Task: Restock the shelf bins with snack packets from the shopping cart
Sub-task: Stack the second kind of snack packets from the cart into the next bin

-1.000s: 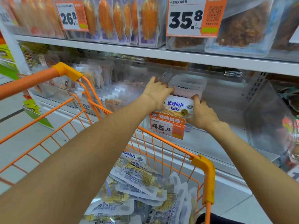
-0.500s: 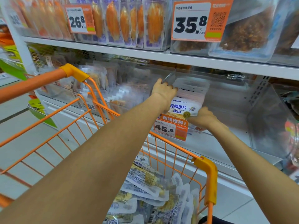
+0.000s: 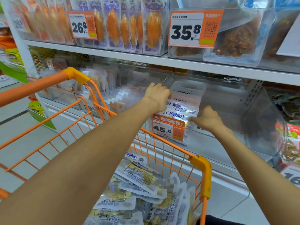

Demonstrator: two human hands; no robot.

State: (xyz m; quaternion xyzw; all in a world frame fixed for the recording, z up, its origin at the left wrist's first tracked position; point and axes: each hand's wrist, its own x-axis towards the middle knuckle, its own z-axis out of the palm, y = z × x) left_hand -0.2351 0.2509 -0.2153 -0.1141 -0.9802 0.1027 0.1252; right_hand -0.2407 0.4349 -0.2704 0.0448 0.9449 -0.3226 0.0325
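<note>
We are squaring the snack packets (image 3: 180,109) upright just behind the 45.8 price tag (image 3: 168,129), inside the clear bin (image 3: 227,101), so labels face out. Left hand (image 3: 157,96) fingers are curling over the stack; right hand (image 3: 207,120) fingers are hanging loosely apart beside it.

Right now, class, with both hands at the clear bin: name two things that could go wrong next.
1. The stacked packets sit at the left of the wide clear bin; they may slide or topple sideways.
2. The 45.8 price tag hangs just under the right hand; a withdrawing wrist could knock it.
</note>
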